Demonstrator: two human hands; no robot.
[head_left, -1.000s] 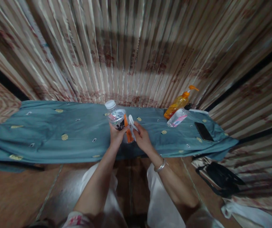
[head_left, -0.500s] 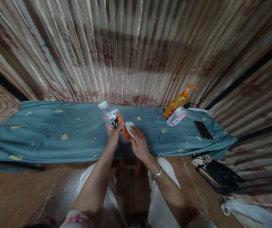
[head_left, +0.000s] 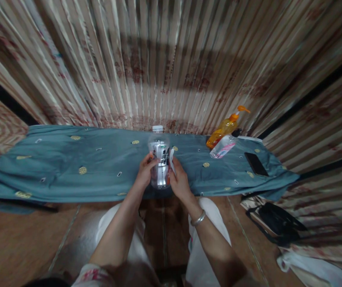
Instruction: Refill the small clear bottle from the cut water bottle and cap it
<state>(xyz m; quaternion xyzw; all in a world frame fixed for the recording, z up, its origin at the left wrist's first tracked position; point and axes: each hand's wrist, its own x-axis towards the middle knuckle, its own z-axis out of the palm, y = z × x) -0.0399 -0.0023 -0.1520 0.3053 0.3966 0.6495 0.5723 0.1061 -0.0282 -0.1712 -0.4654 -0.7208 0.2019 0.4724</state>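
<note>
While the left hand (head_left: 145, 172) clasps an upright clear bottle (head_left: 159, 161) at the desk (head_left: 69, 171) edge, the right hand (head_left: 179, 181) pinches a white wipe (head_left: 171, 159) at its three o'clock (wiping appears underway); turning the bottle likely follows.

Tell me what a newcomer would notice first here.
A clear plastic water bottle with a white cap, upright at the centre, gripped by the left hand and the right hand, which also holds a white wipe. Right of them, on the teal patterned cloth, stands an orange pump bottle.
</note>
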